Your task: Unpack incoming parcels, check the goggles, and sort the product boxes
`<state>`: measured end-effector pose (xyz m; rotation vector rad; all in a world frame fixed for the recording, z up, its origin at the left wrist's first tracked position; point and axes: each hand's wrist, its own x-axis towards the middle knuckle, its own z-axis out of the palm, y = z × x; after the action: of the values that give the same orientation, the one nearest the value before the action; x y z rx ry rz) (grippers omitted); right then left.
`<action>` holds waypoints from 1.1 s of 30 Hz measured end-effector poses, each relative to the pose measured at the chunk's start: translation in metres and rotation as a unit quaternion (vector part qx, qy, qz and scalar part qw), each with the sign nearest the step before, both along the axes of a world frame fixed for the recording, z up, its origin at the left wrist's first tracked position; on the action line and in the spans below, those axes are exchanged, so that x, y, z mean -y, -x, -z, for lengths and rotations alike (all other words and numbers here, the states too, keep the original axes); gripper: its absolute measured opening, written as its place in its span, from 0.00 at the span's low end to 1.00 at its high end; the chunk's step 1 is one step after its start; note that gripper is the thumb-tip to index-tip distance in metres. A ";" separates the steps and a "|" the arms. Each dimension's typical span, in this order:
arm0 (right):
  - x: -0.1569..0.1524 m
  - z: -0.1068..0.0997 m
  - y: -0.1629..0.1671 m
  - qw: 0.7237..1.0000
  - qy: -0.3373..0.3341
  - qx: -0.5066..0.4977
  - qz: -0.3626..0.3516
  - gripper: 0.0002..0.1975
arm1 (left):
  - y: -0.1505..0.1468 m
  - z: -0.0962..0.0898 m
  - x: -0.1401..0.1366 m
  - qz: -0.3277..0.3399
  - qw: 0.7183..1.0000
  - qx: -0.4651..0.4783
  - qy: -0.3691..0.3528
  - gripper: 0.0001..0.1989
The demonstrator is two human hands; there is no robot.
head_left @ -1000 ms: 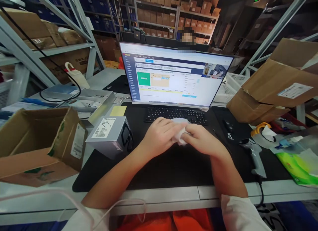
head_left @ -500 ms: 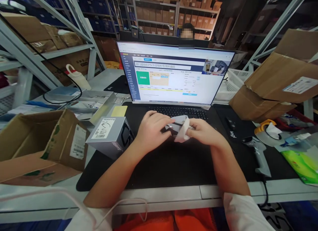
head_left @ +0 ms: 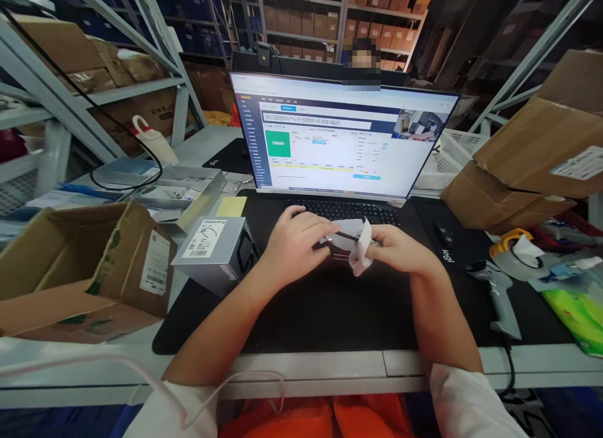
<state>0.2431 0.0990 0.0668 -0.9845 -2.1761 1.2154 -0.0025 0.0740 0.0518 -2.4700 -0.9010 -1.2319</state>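
Above the black mat (head_left: 330, 318), pinched a thin dark item (head_left: 347, 235) with the left hand (head_left: 299, 240) and white cloth (head_left: 360, 252) against it with the right hand (head_left: 398, 249), seemingly to steady it.

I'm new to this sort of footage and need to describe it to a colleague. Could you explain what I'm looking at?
There's no machine here: these are a person's two bare hands, seen by a camera worn on the head, looking forward and down. The left hand has its fingers on a thin dark item, partly within white wrapping that the right hand pinches. What the item is, I can't tell. Beneath is a black mat, with a grey box and a keyboard on it. Behind the keyboard is a monitor. An open cardboard box sits at the left, a handheld scanner at the right.
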 end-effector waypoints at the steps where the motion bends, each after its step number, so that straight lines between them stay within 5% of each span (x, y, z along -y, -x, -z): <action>1: 0.002 -0.001 0.003 1.000 0.004 -0.005 0.010 0.09 | -0.002 0.001 0.001 0.000 1.000 0.000 -0.006 0.13; 6: 0.013 0.000 0.024 0.989 -0.100 -0.009 0.104 0.09 | -0.019 0.011 0.004 0.005 1.000 0.011 -0.028 0.03; 12: 0.006 0.003 0.001 0.986 -0.073 -0.062 0.134 0.13 | -0.005 0.006 -0.001 -0.026 0.985 0.167 0.031 0.13; 14: 0.003 0.012 0.002 0.949 -0.136 -0.131 0.253 0.15 | -0.001 0.006 -0.003 -0.054 0.972 0.221 0.065 0.12; 16: 0.000 0.023 0.012 0.872 -0.208 -0.215 0.387 0.17 | 0.001 0.008 -0.006 -0.083 0.956 0.268 0.089 0.12; 18: -0.001 0.032 0.028 0.813 -0.199 -0.314 0.448 0.19 | 0.001 0.012 -0.008 -0.106 0.938 0.312 0.104 0.13; 21: 0.003 0.041 0.056 0.805 -0.086 -0.410 0.421 0.20 | -0.001 0.017 -0.012 -0.121 0.920 0.351 0.124 0.16; 27: 0.028 0.061 0.098 0.875 0.090 -0.421 0.221 0.14 | -0.012 0.027 -0.011 -0.145 0.936 0.288 0.143 0.17; 33: 0.032 0.052 0.093 0.823 0.123 -0.485 0.267 0.07 | -0.024 0.035 -0.005 -0.094 0.962 0.244 0.085 0.15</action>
<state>0.1502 0.0668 0.0153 -0.7268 -0.8874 1.3044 0.0212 0.0794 0.0164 -2.1603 -1.3779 -1.7937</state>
